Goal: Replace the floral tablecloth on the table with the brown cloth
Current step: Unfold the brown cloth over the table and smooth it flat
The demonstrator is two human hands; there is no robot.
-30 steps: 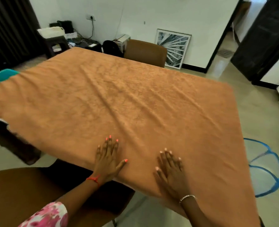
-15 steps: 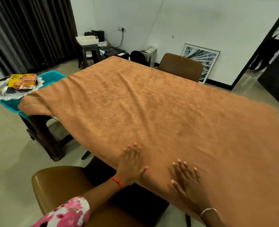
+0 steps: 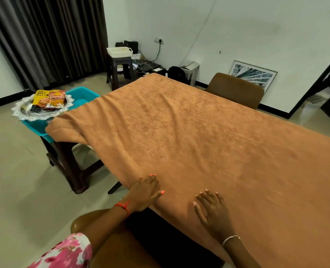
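Room: pale tiled floor (image 3: 15, 180), white wall (image 3: 237, 26), dark curtain (image 3: 50, 35) in the far left corner.
Left hand (image 3: 146, 192): lies flat, palm down, on the brown cloth (image 3: 189, 136) at its near left edge; fingers straight and close together, thumb spread to the side, holding nothing.
Right hand (image 3: 213, 211): also flat and palm down on the cloth, just beside the left one, near the table's front edge; fingers straight and slightly fanned, holding nothing.
Wrists: a red thread (image 3: 122, 206) on the left, a thin silver bracelet (image 3: 230, 238) on the right; a pink floral sleeve (image 3: 69, 252) shows at the bottom left.
Brown cloth: spread over the whole table top, which it hides; shallow wrinkles run across it, and it hangs over the near edge.
Cloth corner: the left corner droops off the table and rests against a teal tub (image 3: 83, 95).
Near chair (image 3: 94, 229): brown, tucked under the table's front, below the left forearm.
Teal tub: sits on a dark stand (image 3: 69, 157) just beside the table's left side.
Silver tray (image 3: 25, 111): rests on the tub and carries a yellow snack packet (image 3: 48, 98).
Far chair (image 3: 235, 89): brown, at the table's opposite side.
Back wall: a dark stool (image 3: 121, 68) topped by a white basket (image 3: 119, 51), and a framed picture (image 3: 253, 76) leaning on the floor.
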